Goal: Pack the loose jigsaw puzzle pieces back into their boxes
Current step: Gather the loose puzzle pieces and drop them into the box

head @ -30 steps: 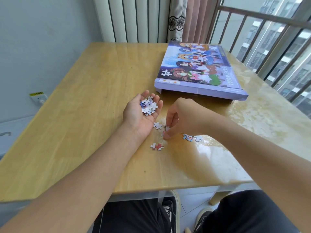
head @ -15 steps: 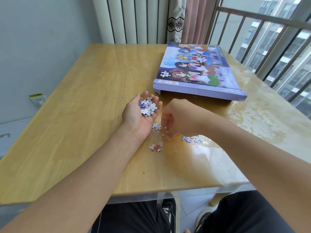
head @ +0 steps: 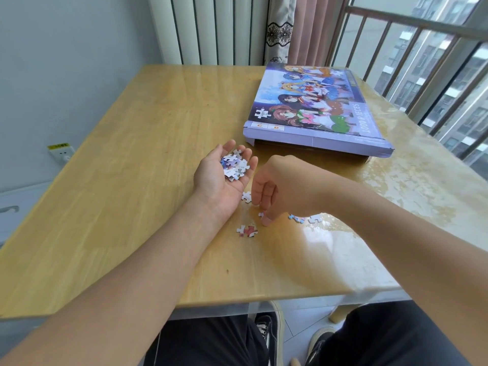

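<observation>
Pale yellow wood, glossy under a clear cover, makes up the worktop point(head: 132, 165) in front of you. Your left hand point(head: 220, 175) lies on it palm up, fingers relaxed and slightly cupped, cradling a small heap of white and blue cardboard jigsaw pieces point(head: 235, 166). Your right hand point(head: 274, 190) hovers just beside it, knuckles up and fingers curled downward, with the fingertips point(head: 266, 220) touching the worktop at a small piece point(head: 261, 214); you seem to be pinching it, though the fingers hide most of it and I cannot tell for sure.

More loose pieces lie around that hand. A single white piece point(head: 247, 196) sits between your two hands, close to the left wrist. A joined red and white pair of pieces point(head: 247, 230) lies nearer to you, just apart from the fingertips. Two bluish-white pieces point(head: 305, 218) rest to the right, partly under your right forearm.

The flat lilac cardboard puzzle box point(head: 314, 107), printed with cartoon characters and "1000 PIECES", lies closed at the far right of the worktop, well beyond both hands, its near edge raised a little above the surface.

Behind the worktop stand a white ribbed radiator point(head: 211, 30), a pink curtain point(head: 309, 27) and a brown window railing point(head: 422, 48).
</observation>
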`<act>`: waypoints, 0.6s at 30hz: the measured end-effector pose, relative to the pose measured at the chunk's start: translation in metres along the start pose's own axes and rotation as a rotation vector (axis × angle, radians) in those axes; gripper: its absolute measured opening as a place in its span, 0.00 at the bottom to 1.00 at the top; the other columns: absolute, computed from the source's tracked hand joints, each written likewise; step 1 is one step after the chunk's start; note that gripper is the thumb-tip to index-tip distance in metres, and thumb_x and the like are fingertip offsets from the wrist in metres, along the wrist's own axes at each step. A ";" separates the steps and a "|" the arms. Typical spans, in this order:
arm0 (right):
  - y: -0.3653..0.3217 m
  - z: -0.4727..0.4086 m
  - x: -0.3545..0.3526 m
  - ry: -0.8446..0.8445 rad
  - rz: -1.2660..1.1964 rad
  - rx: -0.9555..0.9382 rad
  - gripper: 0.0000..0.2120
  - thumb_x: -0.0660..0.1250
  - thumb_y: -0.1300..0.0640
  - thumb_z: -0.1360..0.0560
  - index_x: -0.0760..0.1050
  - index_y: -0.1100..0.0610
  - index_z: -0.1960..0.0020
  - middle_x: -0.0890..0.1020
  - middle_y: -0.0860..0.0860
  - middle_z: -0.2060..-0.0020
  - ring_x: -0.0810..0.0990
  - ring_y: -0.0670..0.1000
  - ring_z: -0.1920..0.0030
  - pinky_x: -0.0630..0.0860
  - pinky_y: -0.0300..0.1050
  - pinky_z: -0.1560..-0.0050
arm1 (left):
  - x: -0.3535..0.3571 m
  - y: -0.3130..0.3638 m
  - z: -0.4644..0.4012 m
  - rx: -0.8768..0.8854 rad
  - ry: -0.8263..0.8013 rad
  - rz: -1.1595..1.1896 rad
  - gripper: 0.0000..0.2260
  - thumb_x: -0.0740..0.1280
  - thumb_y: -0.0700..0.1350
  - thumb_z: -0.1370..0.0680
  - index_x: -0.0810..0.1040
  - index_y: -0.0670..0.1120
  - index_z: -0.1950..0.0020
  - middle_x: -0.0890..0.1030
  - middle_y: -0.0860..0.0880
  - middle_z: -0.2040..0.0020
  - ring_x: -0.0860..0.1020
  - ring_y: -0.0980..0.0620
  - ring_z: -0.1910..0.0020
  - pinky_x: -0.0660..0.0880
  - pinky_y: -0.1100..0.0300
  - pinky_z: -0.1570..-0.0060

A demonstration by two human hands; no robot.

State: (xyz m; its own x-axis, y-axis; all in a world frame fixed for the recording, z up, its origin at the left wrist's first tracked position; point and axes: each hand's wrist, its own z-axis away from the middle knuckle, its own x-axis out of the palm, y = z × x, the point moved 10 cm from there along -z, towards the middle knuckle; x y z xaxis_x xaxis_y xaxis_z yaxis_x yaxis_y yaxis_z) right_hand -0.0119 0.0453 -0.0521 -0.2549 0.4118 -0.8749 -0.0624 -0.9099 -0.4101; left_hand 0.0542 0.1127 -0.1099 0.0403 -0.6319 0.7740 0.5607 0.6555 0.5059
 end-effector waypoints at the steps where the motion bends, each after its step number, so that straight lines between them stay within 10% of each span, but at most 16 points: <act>1: 0.000 -0.001 0.001 -0.006 -0.002 -0.010 0.16 0.84 0.56 0.37 0.84 0.53 0.52 0.85 0.45 0.62 0.82 0.42 0.62 0.77 0.34 0.61 | 0.000 0.000 0.000 -0.003 0.004 0.006 0.13 0.58 0.46 0.16 0.78 0.40 0.48 0.79 0.42 0.54 0.80 0.45 0.51 0.82 0.55 0.60; 8: 0.002 -0.001 0.001 -0.073 -0.129 -0.068 0.12 0.80 0.62 0.33 0.84 0.52 0.52 0.85 0.46 0.65 0.82 0.46 0.65 0.79 0.42 0.59 | 0.002 0.000 0.000 -0.016 -0.007 0.002 0.13 0.58 0.46 0.16 0.78 0.40 0.49 0.79 0.42 0.55 0.79 0.45 0.51 0.82 0.55 0.59; 13: 0.004 -0.005 -0.063 0.314 -0.607 -0.079 0.11 0.77 0.69 0.31 0.81 0.65 0.50 0.80 0.56 0.64 0.79 0.50 0.67 0.82 0.44 0.60 | 0.002 -0.002 0.001 -0.037 -0.021 -0.040 0.13 0.58 0.47 0.16 0.78 0.41 0.48 0.80 0.43 0.53 0.79 0.45 0.50 0.81 0.54 0.55; 18: -0.009 -0.021 -0.078 0.482 -0.392 -0.092 0.13 0.80 0.62 0.32 0.83 0.58 0.49 0.85 0.52 0.58 0.86 0.53 0.60 0.82 0.41 0.63 | -0.002 -0.003 -0.002 -0.055 -0.005 0.016 0.13 0.59 0.45 0.16 0.78 0.39 0.41 0.80 0.40 0.47 0.81 0.43 0.49 0.83 0.52 0.59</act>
State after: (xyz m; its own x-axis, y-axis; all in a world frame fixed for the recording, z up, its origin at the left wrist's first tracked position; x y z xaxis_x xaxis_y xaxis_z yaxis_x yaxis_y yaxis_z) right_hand 0.0289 0.0228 0.0143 0.2351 0.7094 -0.6644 0.0254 -0.6878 -0.7254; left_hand 0.0540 0.1118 -0.1138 0.0458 -0.6191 0.7840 0.6043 0.6421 0.4717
